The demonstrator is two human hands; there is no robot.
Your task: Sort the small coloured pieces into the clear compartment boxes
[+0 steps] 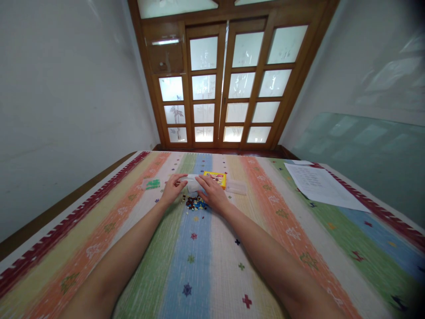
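Both my arms reach forward over a striped cloth [206, 266]. My left hand [172, 189] and my right hand [212, 191] both pinch a clear plastic bag [192, 184] held just above a small pile of tiny coloured pieces [195, 204]. The fingers of each hand are closed on the bag's ends. Just behind my right hand lies a yellow box [217, 177].
A small clear bag with green pieces [152, 184] lies to the left, another clear bag [236, 188] to the right of the yellow box. A white printed sheet [318, 184] rests at the right edge. Wooden glazed doors [226, 88] stand beyond the far edge.
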